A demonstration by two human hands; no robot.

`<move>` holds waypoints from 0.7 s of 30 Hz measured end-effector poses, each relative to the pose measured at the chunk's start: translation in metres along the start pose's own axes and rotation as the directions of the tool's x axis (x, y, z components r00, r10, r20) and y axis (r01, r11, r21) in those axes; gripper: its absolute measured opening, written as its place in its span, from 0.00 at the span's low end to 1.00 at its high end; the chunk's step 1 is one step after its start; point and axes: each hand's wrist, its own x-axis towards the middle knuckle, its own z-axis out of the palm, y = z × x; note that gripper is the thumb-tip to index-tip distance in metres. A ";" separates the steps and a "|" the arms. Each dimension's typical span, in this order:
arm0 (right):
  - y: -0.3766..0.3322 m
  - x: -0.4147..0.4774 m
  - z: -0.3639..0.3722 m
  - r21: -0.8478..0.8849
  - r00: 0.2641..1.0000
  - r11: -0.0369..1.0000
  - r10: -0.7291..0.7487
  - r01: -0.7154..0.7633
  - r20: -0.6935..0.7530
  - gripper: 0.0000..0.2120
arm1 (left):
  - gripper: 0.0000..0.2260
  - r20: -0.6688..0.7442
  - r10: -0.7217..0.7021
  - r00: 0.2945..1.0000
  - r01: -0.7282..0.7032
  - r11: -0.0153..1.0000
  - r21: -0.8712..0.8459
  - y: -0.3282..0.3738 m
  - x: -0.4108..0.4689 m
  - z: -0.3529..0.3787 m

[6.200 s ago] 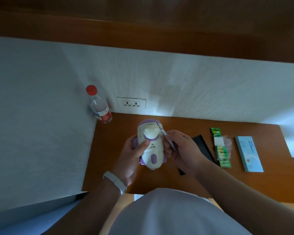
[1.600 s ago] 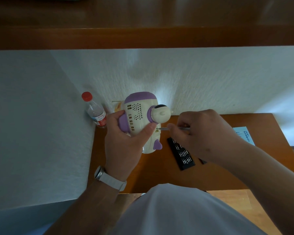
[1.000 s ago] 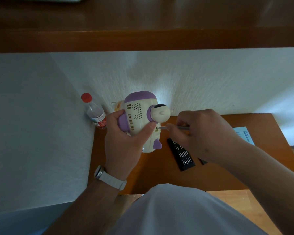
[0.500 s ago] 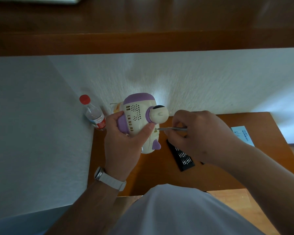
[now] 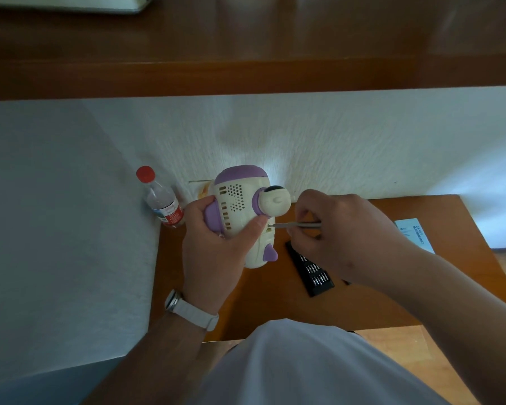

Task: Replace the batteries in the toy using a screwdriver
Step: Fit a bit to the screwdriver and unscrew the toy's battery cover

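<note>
The left hand [image 5: 214, 252] grips the toy [image 5: 237, 200] in the air above the bench [image 5: 377, 305], with its thumb pressed just beside a small screw hole. The right hand [image 5: 354, 238] pinches the thin screwdriver [image 5: 300, 225], whose tip meets that hole. If the shaft tilts off-axis, the tip could probably slip, jabbing the thumb or chewing up the screw head. A freed screw could drop to the bench below both hands and roll away.
</note>
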 end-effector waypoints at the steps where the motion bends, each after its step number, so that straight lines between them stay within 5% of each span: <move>1: 0.000 0.000 0.000 0.007 1.000 1.000 0.010 -0.010 -0.007 0.10 | 0.30 -0.001 0.000 1.000 0.000 1.000 -0.001 0.000 0.000 0.000; 7: -0.001 -0.001 0.001 -0.025 0.999 0.999 0.047 -0.047 0.027 0.19 | 0.30 -0.003 0.003 1.000 -0.003 1.000 0.005 0.001 0.000 -0.004; 16: -0.007 -0.003 0.002 -0.004 0.999 1.000 -0.016 0.016 0.028 0.06 | 0.30 -0.011 -0.013 1.000 0.013 1.000 0.005 -0.003 -0.004 -0.008; 21: -0.005 -0.003 0.004 0.009 0.999 1.000 -0.002 0.002 0.038 0.10 | 0.29 -0.015 -0.018 1.000 0.018 1.000 0.003 -0.004 -0.004 -0.009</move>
